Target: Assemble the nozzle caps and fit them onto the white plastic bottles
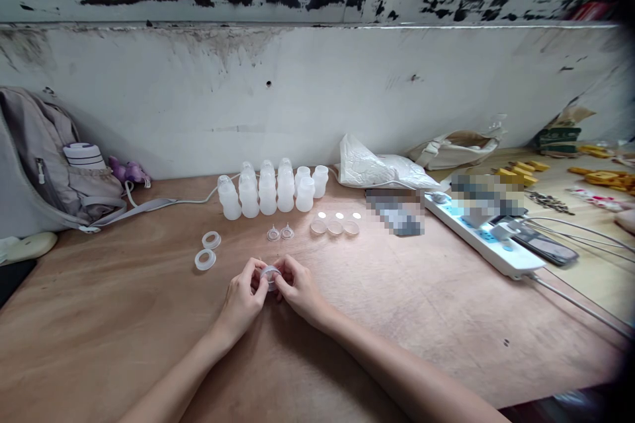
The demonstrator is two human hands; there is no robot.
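Observation:
My left hand (247,291) and my right hand (296,285) meet over the table, fingers pinched on opposite sides of a translucent bottle collar ring (270,271). My fingers hide part of it, and whether anything sits inside it I cannot tell. Just beyond lie two clear bottle nipples (280,232), tips up. To the left are two loose collar rings (205,260). Three round clear discs (335,228) lie in a row to the right, with small white round pieces behind them. Several frosted baby bottles (267,195) stand at the back, most with domed tops and three open.
A white power strip (489,238) with plugs and cables lies to the right, near a phone (543,244). White plastic bags (381,168) rest by the wall. A backpack (44,152) is at the left. Yellow pieces (520,173) lie far right on the wooden table (124,317).

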